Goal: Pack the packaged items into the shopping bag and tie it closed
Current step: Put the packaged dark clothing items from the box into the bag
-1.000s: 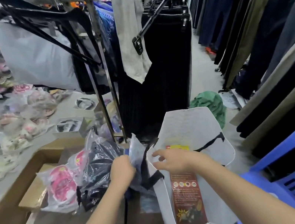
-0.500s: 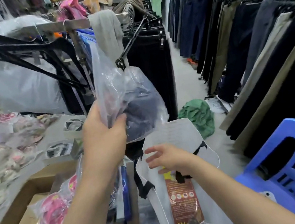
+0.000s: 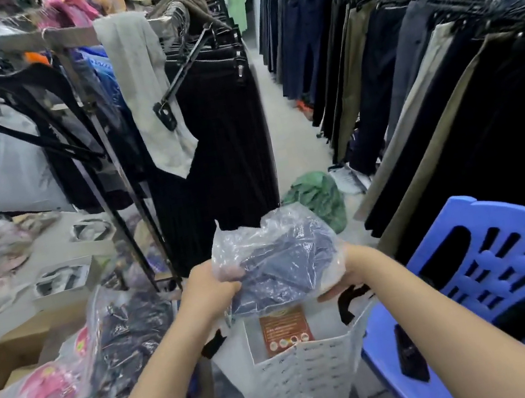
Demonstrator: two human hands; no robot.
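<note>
Holding a clear packet [image 3: 285, 261] with a dark garment folded inside, the person keeps it just above the open mouth of the white bag [image 3: 302, 383], which stands upright on the floor between the forearms. The left hand [image 3: 211, 287] grips the packet's left end, fingers curled round the bunched plastic. The right hand [image 3: 349, 271] holds the right end from below, its fingers curled under the edge and partly hidden by the plastic. The packet's lower edge sits level with the bag's rim, not yet inside.

Inside the bag, against its far wall, a red-brown label [image 3: 285, 330] shows. A black handle [image 3: 349, 299] loops at the bag's right rim, just under the right hand.

Right of the bag, touching or nearly touching it, stands a blue plastic chair [image 3: 497, 281]. Left of the bag lies a pile [image 3: 74, 369] of more plastic-wrapped items, pink and dark, resting on a cardboard box [image 3: 2, 353]. Beyond the bag hangs a row of black trousers [image 3: 226, 135], and a green bundle [image 3: 317, 194] lies on the floor behind the bag, to the right of those trousers.
</note>
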